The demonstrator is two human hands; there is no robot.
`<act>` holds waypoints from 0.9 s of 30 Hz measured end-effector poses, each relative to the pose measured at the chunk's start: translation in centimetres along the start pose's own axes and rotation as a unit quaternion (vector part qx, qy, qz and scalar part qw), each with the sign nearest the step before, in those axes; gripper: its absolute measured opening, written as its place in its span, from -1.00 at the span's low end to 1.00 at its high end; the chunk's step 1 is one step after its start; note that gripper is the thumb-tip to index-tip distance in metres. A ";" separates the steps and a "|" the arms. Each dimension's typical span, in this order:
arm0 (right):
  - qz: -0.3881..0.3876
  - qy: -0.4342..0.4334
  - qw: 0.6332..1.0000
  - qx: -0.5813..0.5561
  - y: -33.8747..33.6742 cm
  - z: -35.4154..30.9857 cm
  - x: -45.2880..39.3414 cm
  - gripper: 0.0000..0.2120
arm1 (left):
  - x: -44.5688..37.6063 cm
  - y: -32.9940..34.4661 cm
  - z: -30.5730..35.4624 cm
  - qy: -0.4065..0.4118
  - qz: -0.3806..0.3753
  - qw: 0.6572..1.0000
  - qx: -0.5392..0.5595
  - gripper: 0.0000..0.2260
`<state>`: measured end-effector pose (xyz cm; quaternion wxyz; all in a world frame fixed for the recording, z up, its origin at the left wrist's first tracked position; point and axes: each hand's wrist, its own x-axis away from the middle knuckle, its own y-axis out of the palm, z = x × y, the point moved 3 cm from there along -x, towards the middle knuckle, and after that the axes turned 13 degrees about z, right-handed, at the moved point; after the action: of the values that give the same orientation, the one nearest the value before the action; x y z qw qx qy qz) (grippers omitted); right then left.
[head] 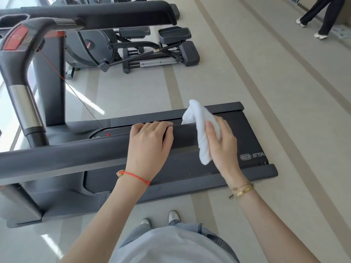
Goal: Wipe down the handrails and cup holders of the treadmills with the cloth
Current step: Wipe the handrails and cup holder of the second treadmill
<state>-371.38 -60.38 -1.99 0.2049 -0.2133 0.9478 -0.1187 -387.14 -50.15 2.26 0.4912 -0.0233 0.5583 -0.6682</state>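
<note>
1. The right hand (221, 141) holds the white cloth (202, 130) folded into a thick pad. Its thumb lies across the front of the cloth and its fingers curl behind, so the cloth drapes over the near handrail (85, 154) right where the rail ends. Wrapping the cloth around the rail looks meant to clean the top and both sides in one pass.

2. The left hand (150, 143) sits on the same handrail just beside the right hand, on the side toward the console. It holds nothing. The palm lies flat on top and the fingers bend over the far edge, likely to steady the person while leaning in, and possibly to brace the rail.

3. The cloth is at the free end of the rail, and the long stretch beyond the left hand runs toward the upright post (26, 107). Which parts have been wiped cannot be told. I judge the rail-wiping step to be underway.

4. The far handrail (98, 14) runs parallel, well beyond both hands. No hand touches it, and it probably gets wiped once this rail is done.

5. A red safety cord (76, 93) hangs from the red stop key area (16, 37) down toward the treadmill deck (247, 130), beyond the left hand. A wide sweep toward the console could snag it.

6. No cup holder is clearly visible here.

7. An elliptical machine (133, 48) stands well beyond the treadmill, and another person's legs (321, 18) are far off past the right hand.
</note>
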 end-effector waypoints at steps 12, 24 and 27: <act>-0.174 0.086 0.981 0.013 0.4 -1.1 -3.7 -0.80 | 0.2 -0.1 -0.3 0.015 -0.003 1.000 0.014 -0.80; -0.087 -0.396 0.884 0.232 4.3 -5.8 0.5 -0.62 | 1.4 -2.3 -3.0 -0.037 0.031 0.999 0.019 -0.86; -0.099 -0.417 0.872 0.237 7.0 -7.2 1.8 -0.60 | 2.1 -3.7 -5.0 -0.073 0.064 0.995 0.001 -0.83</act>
<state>-378.52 -54.10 1.56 0.6127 -0.2809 0.6917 -0.2594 -393.47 -48.38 2.19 0.5723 -0.0361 0.5206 -0.6326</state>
